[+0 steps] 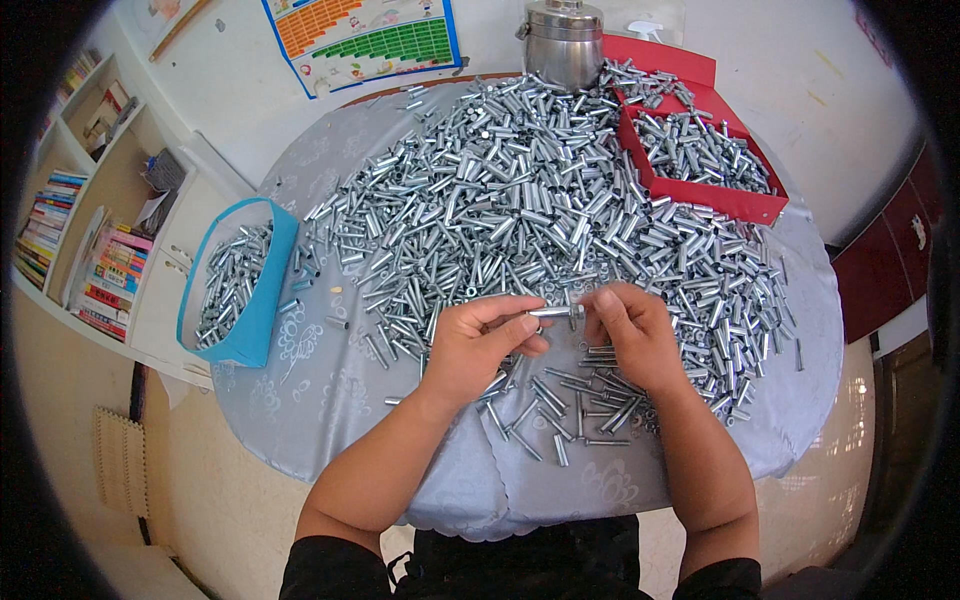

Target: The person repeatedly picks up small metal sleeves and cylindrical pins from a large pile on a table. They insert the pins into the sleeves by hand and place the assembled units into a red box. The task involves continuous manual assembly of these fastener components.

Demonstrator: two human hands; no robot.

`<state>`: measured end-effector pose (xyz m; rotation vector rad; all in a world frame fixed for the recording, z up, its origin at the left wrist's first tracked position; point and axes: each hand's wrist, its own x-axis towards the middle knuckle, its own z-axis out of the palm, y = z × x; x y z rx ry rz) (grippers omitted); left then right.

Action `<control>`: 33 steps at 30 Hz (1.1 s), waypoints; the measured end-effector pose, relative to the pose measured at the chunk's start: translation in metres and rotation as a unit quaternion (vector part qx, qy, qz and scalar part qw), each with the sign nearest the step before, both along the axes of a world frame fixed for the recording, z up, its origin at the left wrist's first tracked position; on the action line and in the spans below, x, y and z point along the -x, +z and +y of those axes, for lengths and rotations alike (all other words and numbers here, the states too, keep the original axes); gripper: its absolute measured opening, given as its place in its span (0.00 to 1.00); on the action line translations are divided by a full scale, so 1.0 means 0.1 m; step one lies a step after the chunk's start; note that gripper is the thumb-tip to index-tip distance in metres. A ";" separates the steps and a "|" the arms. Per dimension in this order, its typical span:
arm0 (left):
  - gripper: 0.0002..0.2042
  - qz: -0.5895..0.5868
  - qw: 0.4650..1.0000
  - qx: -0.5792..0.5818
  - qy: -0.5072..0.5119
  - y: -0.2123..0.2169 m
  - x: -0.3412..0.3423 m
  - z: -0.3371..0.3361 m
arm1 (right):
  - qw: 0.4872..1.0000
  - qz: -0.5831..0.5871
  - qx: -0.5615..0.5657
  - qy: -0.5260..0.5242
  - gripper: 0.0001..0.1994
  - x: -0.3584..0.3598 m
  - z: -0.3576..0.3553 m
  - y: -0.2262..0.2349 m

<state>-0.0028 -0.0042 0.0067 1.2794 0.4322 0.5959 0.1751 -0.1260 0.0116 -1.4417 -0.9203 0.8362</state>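
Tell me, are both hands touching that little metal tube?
Touching. The head view shows the left hand and right hand pinching the metal tube from either end.

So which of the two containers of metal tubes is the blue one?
The blue bin at the table's left edge; the other, the red box, sits at the far right beside the steel pot.

We see bright, even daylight with soft shadows; the metal tubes (520,190) glint sharply. Fisheye bending curves the edges; a black vignette rings the corners.
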 end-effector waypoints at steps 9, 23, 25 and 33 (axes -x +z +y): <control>0.11 -0.010 1.000 0.005 0.003 0.02 0.00 0.00 | 0.998 0.005 0.020 0.055 0.05 -0.02 -0.05 0.02; 0.11 -0.008 1.000 -0.001 0.000 0.02 0.00 0.00 | 0.999 -0.035 -0.036 0.017 0.08 0.06 0.00 0.08; 0.11 0.002 1.000 -0.006 0.001 0.03 0.01 0.00 | 0.998 -0.047 -0.003 0.028 0.08 0.04 -0.02 0.07; 0.11 -0.005 1.000 0.007 0.003 0.03 0.01 -0.01 | 0.996 -0.088 0.002 0.032 0.07 0.05 -0.02 0.05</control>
